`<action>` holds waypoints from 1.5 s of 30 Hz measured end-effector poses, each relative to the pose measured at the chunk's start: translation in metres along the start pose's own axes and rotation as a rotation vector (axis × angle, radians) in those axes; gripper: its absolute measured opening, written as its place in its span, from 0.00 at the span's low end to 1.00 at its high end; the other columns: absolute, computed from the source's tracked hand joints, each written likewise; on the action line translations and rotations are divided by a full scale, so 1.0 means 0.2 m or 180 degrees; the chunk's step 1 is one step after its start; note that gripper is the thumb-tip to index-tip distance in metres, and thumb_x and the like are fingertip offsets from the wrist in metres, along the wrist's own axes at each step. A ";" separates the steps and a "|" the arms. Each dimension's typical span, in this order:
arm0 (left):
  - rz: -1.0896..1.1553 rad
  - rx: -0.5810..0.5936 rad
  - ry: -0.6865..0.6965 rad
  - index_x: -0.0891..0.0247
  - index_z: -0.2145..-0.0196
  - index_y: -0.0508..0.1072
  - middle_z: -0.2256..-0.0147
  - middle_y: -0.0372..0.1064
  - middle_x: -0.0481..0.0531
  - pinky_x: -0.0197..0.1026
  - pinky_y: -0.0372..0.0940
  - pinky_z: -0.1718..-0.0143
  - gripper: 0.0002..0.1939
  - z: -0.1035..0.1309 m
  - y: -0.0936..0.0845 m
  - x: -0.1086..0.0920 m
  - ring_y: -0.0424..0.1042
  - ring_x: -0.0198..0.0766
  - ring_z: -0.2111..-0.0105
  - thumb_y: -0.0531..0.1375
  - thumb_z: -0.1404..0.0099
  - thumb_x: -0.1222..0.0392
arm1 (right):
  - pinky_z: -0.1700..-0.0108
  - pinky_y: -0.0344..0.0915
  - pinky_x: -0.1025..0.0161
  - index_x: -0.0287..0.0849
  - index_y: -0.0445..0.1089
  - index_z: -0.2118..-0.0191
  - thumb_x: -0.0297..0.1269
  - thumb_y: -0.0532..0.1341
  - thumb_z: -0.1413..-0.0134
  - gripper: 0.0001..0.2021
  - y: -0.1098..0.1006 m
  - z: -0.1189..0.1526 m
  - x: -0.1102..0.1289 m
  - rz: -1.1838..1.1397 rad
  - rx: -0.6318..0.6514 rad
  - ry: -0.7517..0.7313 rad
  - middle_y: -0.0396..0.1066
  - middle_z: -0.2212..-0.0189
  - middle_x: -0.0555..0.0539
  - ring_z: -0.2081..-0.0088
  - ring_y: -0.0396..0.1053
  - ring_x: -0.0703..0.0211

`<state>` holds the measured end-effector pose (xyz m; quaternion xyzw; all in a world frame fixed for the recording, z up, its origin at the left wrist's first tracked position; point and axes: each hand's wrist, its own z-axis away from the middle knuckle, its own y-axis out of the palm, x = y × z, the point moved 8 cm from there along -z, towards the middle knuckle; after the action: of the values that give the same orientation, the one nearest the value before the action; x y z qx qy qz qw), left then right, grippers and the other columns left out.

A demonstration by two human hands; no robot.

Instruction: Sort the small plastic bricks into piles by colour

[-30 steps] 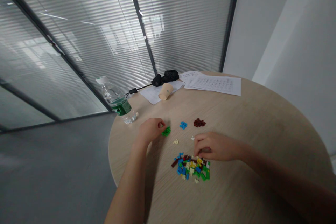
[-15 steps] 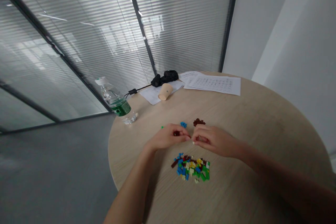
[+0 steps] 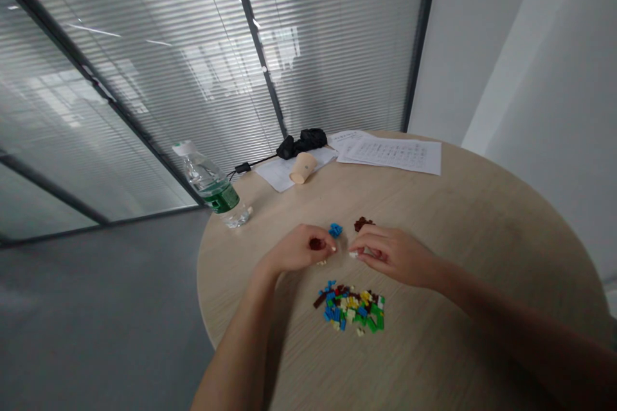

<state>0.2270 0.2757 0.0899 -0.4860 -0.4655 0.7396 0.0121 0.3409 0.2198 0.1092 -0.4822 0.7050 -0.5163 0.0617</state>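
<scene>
My left hand point(image 3: 304, 248) is curled above the table, its thumb and fingertips together on something too small to make out. My right hand point(image 3: 389, 254) pinches a small white brick point(image 3: 353, 254) between thumb and fingers, a short gap to the right of my left hand. Small blue bricks point(image 3: 335, 230) lie just beyond the gap, and a cluster of dark brown bricks point(image 3: 362, 223) sits behind my right hand. A few cream pieces point(image 3: 321, 262) rest below my left hand. Nearer me is a mixed pile of blue, green, yellow, brown and cream bricks point(image 3: 351, 307).
On the round wooden table point(image 3: 463, 231), a clear bottle point(image 3: 212, 187) with a green label stands at the left edge. A beige paper cup point(image 3: 303, 168) lies tipped on paper, beside a black folded item point(image 3: 308, 141). Printed sheets point(image 3: 393, 153) lie at the back.
My left hand has moved left, away from my right hand, opening a gap between their fingertips. The white brick and the cream pieces now show more clearly.
</scene>
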 end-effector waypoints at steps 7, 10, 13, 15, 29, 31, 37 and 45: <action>-0.1128 0.0008 -0.0488 0.63 0.70 0.76 0.79 0.67 0.46 0.32 0.51 0.77 0.11 0.04 -0.08 0.11 0.58 0.29 0.80 0.57 0.49 0.59 | 0.66 0.61 0.67 0.40 0.69 0.60 0.31 0.54 0.43 0.09 0.01 0.00 0.01 0.0081 -0.0010 -0.0047 0.70 0.64 0.46 0.68 0.65 0.64; -0.1281 0.0088 -0.0601 0.62 0.69 0.77 0.77 0.68 0.46 0.32 0.50 0.77 0.12 0.05 -0.08 0.13 0.59 0.30 0.79 0.57 0.49 0.56 | 0.67 0.60 0.67 0.39 0.69 0.61 0.30 0.54 0.44 0.08 0.01 0.01 0.00 0.0109 -0.0021 -0.0043 0.70 0.65 0.46 0.69 0.65 0.64; -0.1335 0.0108 -0.0622 0.62 0.69 0.77 0.76 0.69 0.46 0.32 0.50 0.77 0.12 0.04 -0.08 0.14 0.60 0.30 0.78 0.57 0.48 0.55 | 0.67 0.60 0.67 0.40 0.69 0.61 0.30 0.55 0.44 0.08 0.00 0.01 0.01 0.0127 -0.0038 -0.0065 0.70 0.66 0.47 0.70 0.65 0.65; -0.1336 0.0137 -0.0606 0.61 0.69 0.77 0.76 0.69 0.46 0.32 0.50 0.77 0.12 0.04 -0.07 0.14 0.60 0.30 0.78 0.58 0.48 0.55 | 0.67 0.60 0.68 0.40 0.69 0.61 0.30 0.55 0.44 0.08 0.00 0.01 0.01 0.0130 -0.0045 -0.0084 0.70 0.66 0.47 0.69 0.65 0.65; -0.1135 -0.0112 -0.0030 0.62 0.66 0.76 0.70 0.71 0.48 0.32 0.58 0.68 0.11 0.02 -0.07 0.05 0.66 0.32 0.71 0.57 0.48 0.64 | 0.62 0.60 0.66 0.41 0.73 0.66 0.30 0.56 0.45 0.08 0.08 0.02 0.02 -0.0017 0.0476 -0.0179 0.71 0.67 0.47 0.65 0.67 0.63; -0.1075 -0.0034 0.0156 0.62 0.67 0.76 0.68 0.72 0.48 0.32 0.59 0.65 0.09 0.01 -0.04 0.02 0.67 0.32 0.69 0.57 0.47 0.65 | 0.63 0.60 0.67 0.42 0.74 0.66 0.29 0.56 0.46 0.09 0.12 0.02 0.03 -0.0086 0.0711 -0.0196 0.71 0.67 0.48 0.67 0.67 0.64; -0.1064 0.0177 0.0246 0.63 0.70 0.76 0.70 0.72 0.47 0.32 0.59 0.65 0.07 -0.01 0.01 0.00 0.68 0.30 0.70 0.58 0.47 0.66 | 0.64 0.60 0.68 0.45 0.75 0.63 0.29 0.56 0.46 0.10 0.18 0.04 0.04 -0.0160 0.1030 -0.0184 0.71 0.67 0.49 0.68 0.68 0.65; -0.0873 0.0091 0.0274 0.65 0.71 0.76 0.71 0.71 0.48 0.31 0.60 0.68 0.07 -0.01 0.01 -0.01 0.67 0.30 0.72 0.57 0.46 0.68 | 0.63 0.60 0.67 0.41 0.73 0.66 0.32 0.55 0.44 0.09 0.19 0.03 0.04 -0.0118 0.1150 -0.0120 0.71 0.67 0.48 0.66 0.67 0.63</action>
<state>0.2300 0.2754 0.0894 -0.4488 -0.5161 0.7160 0.1399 0.3168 0.2093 0.0792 -0.4859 0.5905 -0.6265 0.1510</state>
